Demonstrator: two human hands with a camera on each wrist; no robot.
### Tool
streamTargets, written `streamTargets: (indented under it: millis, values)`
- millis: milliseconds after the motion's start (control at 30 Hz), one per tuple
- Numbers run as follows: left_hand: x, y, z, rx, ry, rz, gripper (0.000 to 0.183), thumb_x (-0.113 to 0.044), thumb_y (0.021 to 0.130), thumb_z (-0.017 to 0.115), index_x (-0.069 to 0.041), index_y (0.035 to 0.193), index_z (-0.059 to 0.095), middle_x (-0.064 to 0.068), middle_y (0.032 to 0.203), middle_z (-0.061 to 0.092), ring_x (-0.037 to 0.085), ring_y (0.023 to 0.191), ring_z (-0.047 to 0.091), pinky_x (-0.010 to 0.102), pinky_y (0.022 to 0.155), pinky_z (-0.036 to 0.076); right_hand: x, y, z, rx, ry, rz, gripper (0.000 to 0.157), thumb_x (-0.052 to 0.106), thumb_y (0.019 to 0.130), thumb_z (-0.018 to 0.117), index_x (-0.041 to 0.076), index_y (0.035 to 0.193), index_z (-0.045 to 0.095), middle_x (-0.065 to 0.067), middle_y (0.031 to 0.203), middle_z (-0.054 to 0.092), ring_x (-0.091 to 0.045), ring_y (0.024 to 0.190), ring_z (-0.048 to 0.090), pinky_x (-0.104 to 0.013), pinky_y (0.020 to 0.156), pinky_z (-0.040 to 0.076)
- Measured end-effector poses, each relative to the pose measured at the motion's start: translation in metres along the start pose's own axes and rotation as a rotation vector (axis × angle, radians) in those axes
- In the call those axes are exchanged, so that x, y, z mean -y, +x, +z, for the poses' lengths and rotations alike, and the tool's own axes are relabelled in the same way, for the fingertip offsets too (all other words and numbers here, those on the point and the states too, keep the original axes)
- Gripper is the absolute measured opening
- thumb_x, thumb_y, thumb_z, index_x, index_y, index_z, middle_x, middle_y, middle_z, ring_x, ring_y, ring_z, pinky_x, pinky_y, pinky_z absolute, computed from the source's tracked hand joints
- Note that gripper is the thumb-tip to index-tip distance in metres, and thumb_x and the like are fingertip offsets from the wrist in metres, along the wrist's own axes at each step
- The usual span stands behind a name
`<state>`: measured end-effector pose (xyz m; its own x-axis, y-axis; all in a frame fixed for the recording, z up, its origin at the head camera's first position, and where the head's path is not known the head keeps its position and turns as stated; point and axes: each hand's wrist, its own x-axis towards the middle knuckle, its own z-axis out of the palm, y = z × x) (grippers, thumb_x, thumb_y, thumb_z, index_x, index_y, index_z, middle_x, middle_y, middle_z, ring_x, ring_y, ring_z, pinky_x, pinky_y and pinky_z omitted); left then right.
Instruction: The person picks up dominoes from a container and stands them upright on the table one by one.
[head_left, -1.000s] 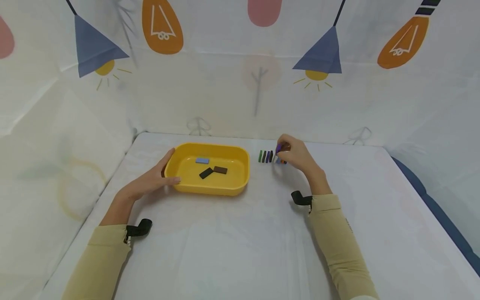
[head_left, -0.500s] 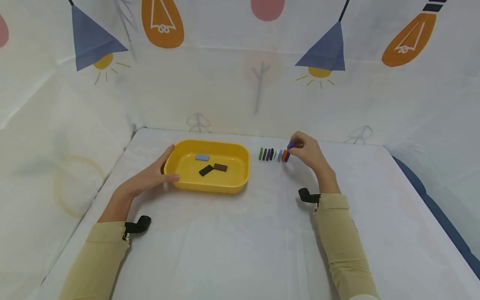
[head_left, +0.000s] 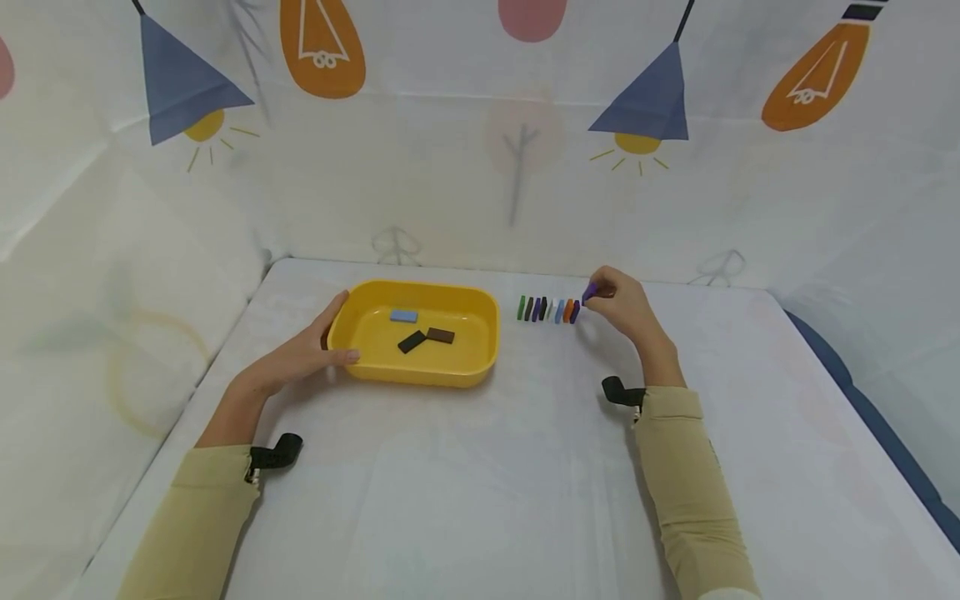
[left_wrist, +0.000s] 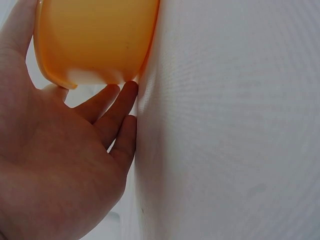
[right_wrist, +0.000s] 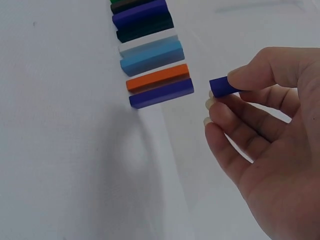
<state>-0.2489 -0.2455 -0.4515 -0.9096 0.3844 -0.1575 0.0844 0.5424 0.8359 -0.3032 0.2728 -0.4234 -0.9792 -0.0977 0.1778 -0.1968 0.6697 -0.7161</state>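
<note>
My left hand [head_left: 306, 350] holds the left end of a yellow plastic tray [head_left: 420, 379], thumb along the near side and fingers against its outer wall. Inside lie a light blue domino [head_left: 403, 317], a black one [head_left: 412, 342] and a brown one [head_left: 440, 336]. To the right, several coloured dominoes stand on edge in a row, from a green domino [head_left: 521, 307] to an orange domino [right_wrist: 158, 78] and a purple domino [right_wrist: 161, 93] at the end. Just past that end, my right hand [head_left: 621, 304] pinches another purple domino [right_wrist: 223, 86] between thumb and fingers, raised above the cloth.
A white cloth [head_left: 450, 483] covers the table. Behind it hangs a pale curtain [head_left: 420, 192] printed with lamps and bulbs. Dark blue fabric [head_left: 870, 417] shows beyond the table's right edge.
My right hand has moved right with the purple domino, from over the row to just beyond its end, uncovering the last standing dominoes. My left hand stays on the tray.
</note>
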Motion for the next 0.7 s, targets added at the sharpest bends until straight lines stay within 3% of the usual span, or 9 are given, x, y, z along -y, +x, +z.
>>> streamTargets:
  millis: [367, 700]
  values:
    - [0.000, 0.001, 0.000, 0.003, -0.013, -0.005, 0.105, -0.042, 0.089, 0.070, -0.045, 0.156, -0.012, -0.003, 0.169, -0.010, 0.031, 0.156, -0.002, 0.069, 0.119, 0.006, -0.012, -0.002, 0.001, 0.075, -0.056, 0.108, 0.026, 0.013, 0.087, 0.061, 0.003, 0.111, 0.057, -0.018, 0.112, 0.063, -0.031, 0.103, 0.056, -0.039, 0.084, 0.046]
    - [0.002, 0.002, 0.000, 0.010, -0.016, 0.005, 0.105, -0.042, 0.090, 0.070, -0.046, 0.155, -0.013, -0.004, 0.169, -0.010, 0.032, 0.155, -0.002, 0.069, 0.119, 0.006, -0.023, 0.002, 0.009, 0.117, -0.089, 0.113, 0.024, 0.011, 0.085, 0.065, 0.003, 0.107, 0.061, -0.018, 0.106, 0.065, -0.028, 0.093, 0.056, -0.030, 0.075, 0.044]
